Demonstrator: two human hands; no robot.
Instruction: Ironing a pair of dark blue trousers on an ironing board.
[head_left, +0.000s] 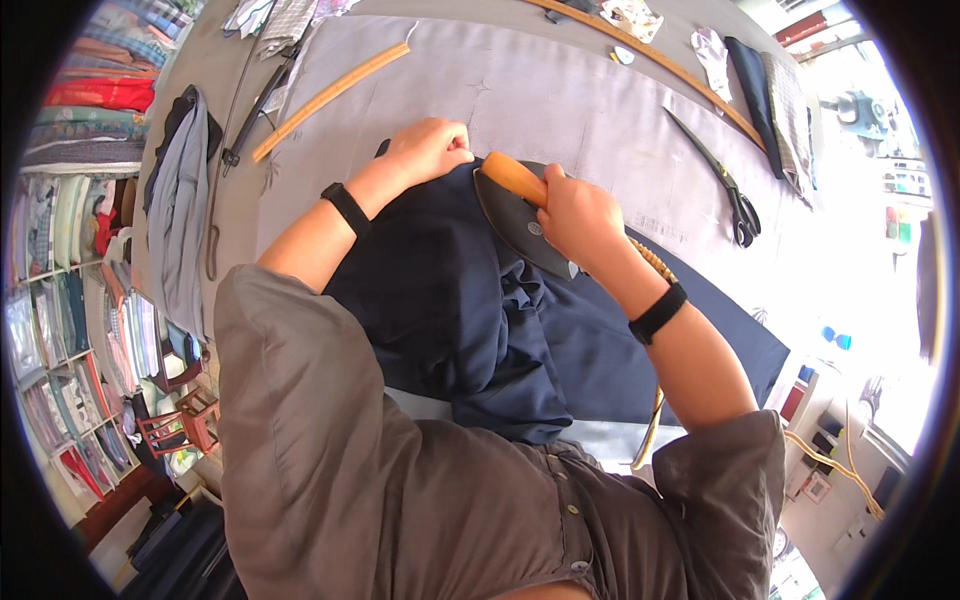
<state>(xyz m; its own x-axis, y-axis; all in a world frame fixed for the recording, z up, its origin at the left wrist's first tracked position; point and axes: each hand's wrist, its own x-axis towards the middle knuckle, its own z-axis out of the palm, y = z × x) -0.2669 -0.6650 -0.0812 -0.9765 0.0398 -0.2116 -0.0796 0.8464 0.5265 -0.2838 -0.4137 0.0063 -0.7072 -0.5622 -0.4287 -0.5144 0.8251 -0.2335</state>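
Note:
A navy fabric garment (427, 277) lies bunched before me on a table covered with pale padded cloth (525, 82). Its right part spreads flat, and folds hang over the front edge. My right hand (581, 217) grips the orange handle of a dark electric iron (517, 221), which rests on the navy cloth near its far edge. A patterned cord (654, 259) runs from the iron's rear past my wrist. Just left of the iron's tip, my left hand (429, 150) has its fingers closed at the garment's far edge. Whether cloth is pinched there is hard to see.
Black-handled shears (724, 180) lie on the right. A short wooden ruler (330, 101) is at the far left, and a long wooden rule (645, 64) crosses the far right. Grey cloth (180, 202) drapes the left edge. Folded dark trousers (754, 105) sit at the far right. Fabric shelves (60, 330) stand left.

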